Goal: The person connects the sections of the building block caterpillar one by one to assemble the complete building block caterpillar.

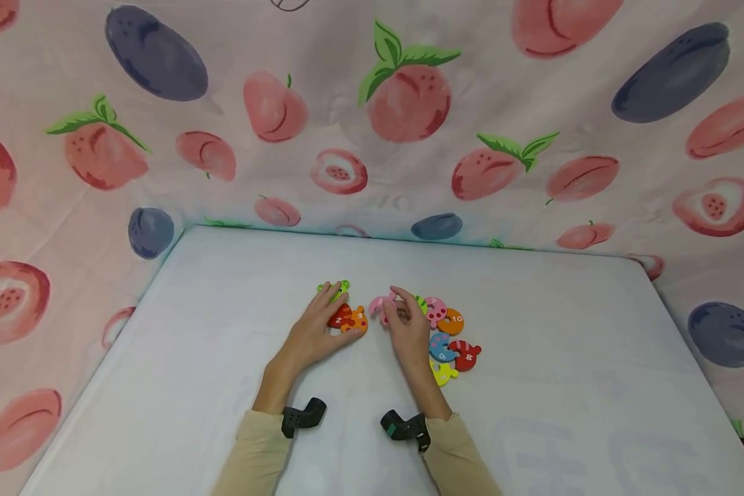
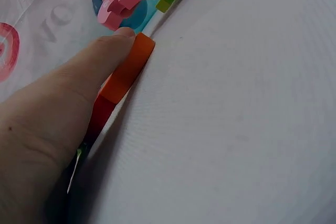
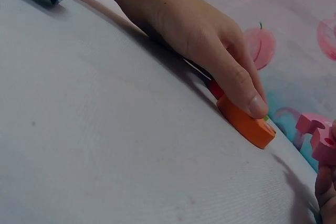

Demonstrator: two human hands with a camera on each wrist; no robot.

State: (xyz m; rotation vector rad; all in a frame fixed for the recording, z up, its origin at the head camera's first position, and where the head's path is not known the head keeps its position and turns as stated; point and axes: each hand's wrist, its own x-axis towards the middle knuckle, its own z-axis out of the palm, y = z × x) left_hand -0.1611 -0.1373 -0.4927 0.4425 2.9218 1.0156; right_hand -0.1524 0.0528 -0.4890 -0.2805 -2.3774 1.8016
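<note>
Head view, left to right: your left hand [image 1: 313, 336], fingers extended, over a green piece [image 1: 345, 284], red 2 [image 1: 334, 319] and orange 3 [image 1: 357, 317], its thumb touching orange 3. Next, a pink piece [image 1: 377, 307], raised above the white table [image 1: 223, 324], pinched by your right hand [image 1: 410, 332]. Beyond, on the table: a striped green piece [image 1: 421, 303], a second pink one [image 1: 435, 310], blue 9 [image 1: 439, 344], a yellow piece [image 1: 444, 374], orange 10 [image 1: 452, 324], a red piece [image 1: 467, 357].

Left hand [image 3: 197, 38] on orange piece [image 3: 244, 121], pink piece [image 3: 320, 150] in the right hand's fingers [image 3: 325, 179]
</note>
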